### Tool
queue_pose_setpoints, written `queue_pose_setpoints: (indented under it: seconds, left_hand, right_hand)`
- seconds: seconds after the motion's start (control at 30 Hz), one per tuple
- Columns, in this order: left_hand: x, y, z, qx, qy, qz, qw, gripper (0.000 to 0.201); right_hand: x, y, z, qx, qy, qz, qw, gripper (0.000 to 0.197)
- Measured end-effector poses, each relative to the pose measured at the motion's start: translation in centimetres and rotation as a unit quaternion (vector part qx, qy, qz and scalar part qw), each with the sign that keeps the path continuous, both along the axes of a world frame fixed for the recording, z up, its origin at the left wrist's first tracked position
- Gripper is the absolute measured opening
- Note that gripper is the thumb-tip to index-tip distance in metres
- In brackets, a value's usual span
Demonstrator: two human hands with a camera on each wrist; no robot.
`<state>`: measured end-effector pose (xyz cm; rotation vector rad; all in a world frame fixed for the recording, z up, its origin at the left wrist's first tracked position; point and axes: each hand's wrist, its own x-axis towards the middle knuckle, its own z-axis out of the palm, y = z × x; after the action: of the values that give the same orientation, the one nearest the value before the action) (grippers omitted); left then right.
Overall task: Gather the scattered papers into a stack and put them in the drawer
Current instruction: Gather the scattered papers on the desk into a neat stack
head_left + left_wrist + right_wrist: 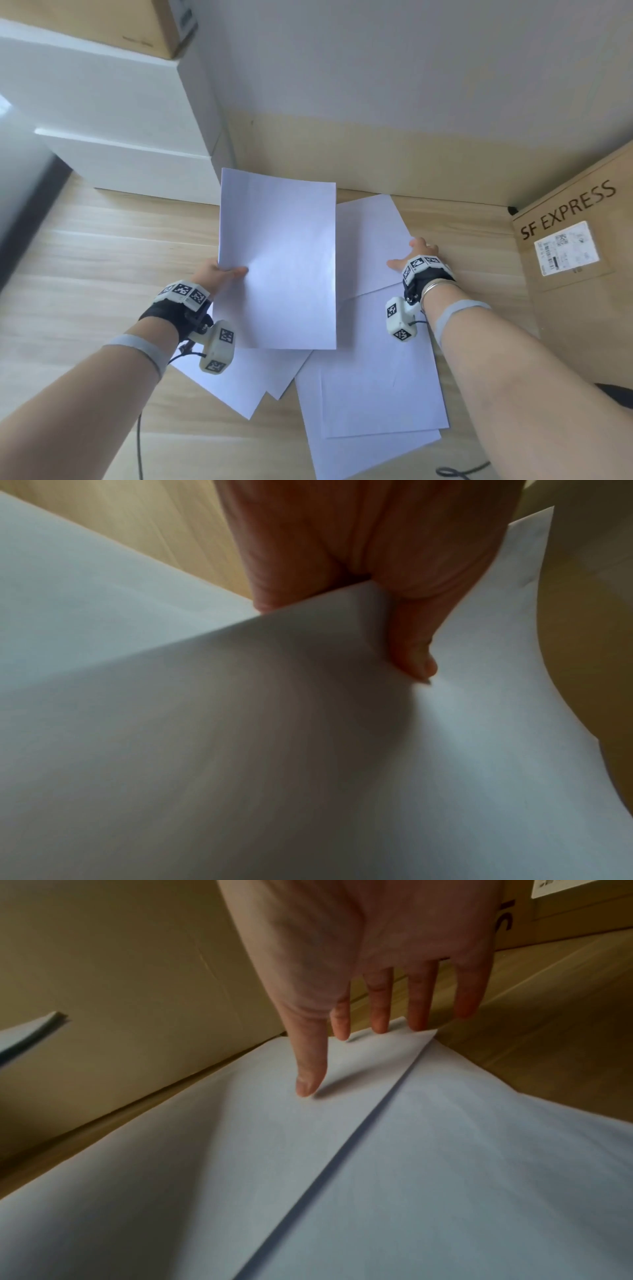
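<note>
While the white drawer unit stands at the far left against the wall, well apart from both hands, the left hand pinches a sheet of paper by its left edge — thumb on top, fingers underneath — and holds it raised above the wooden floor, its long axis pointing away from the person. Below and to the right of it, loose sheets lie overlapping and fanned at different angles. Further right, the right hand has its fingers spread and straight, fingertips pressing the far corner of a tilted sheet that lies flat, gripping nothing. A cardboard box stands just beside that hand. The tilted sheet lies nearer the right hand, so sliding it left, toward the raised sheet, looks the likely next step — the drawer comes later.
</note>
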<state>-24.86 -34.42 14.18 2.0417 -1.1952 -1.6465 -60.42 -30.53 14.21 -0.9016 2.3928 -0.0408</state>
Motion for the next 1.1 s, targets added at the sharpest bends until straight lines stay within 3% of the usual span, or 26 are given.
queue_pose_setpoints:
  seconds: [0.2, 0.3, 0.47, 0.63, 0.93, 1.1]
  left_hand:
    - [0.1, -0.2, -0.6, 0.026, 0.017, 0.000, 1.000, 0.034]
    - [0.1, -0.3, -0.4, 0.026, 0.025, -0.001, 0.999, 0.030]
    - [0.2, -0.2, 0.2, 0.011, 0.027, -0.007, 1.000, 0.030]
    - [0.7, -0.1, 1.0, 0.016, 0.019, -0.027, 0.999, 0.037]
    - [1.2, 0.8, 0.4, 0.012, 0.035, -0.047, 0.998, 0.036]
    - [1.7, 1.3, -0.2, 0.017, 0.035, -0.051, 0.998, 0.035]
  right_hand:
    - [-1.1, 0.0, -0.7, -0.006, -0.023, -0.018, 1.000, 0.082]
    - [-1.8, -0.3, -0.4, -0.024, -0.032, -0.009, 0.999, 0.073]
    - [-2.3, 0.5, 1.1, 0.069, -0.024, 0.018, 0.997, 0.044]
    - [-2.3, 3.2, 1.7, 0.127, -0.003, 0.057, 0.990, 0.045]
    - [-0.1, 5.1, 1.9, 0.056, 0.011, 0.153, 0.987, 0.044]
    - [1.4, 5.4, 0.6, -0.054, 0.025, 0.091, 0.994, 0.067]
